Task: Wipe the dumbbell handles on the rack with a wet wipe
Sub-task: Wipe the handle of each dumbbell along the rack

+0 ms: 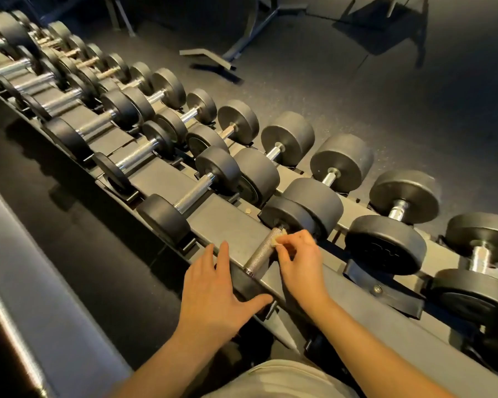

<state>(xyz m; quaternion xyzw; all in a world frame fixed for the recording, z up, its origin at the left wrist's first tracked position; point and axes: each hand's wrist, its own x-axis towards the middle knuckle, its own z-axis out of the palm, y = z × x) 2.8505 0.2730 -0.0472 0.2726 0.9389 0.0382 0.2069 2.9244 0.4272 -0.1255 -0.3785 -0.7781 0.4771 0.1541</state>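
A long grey rack (213,214) holds two rows of black dumbbells with knurled chrome handles. Nearest to me, one handle (260,252) runs from a black head (285,215) down to a second head under my left hand (213,288). That hand lies on the near head with straight spread fingers, thumb pointing right. My right hand (298,261) pinches a small pale wet wipe (279,238) against the upper end of the handle, close to the far head. Most of the wipe is hidden by the fingers.
More dumbbells (184,196) line the rack to the left and right (385,248). Beyond the rack lies dark rubber floor (357,90) with a bench frame (213,57) at the back. A grey ledge (26,282) runs along the lower left.
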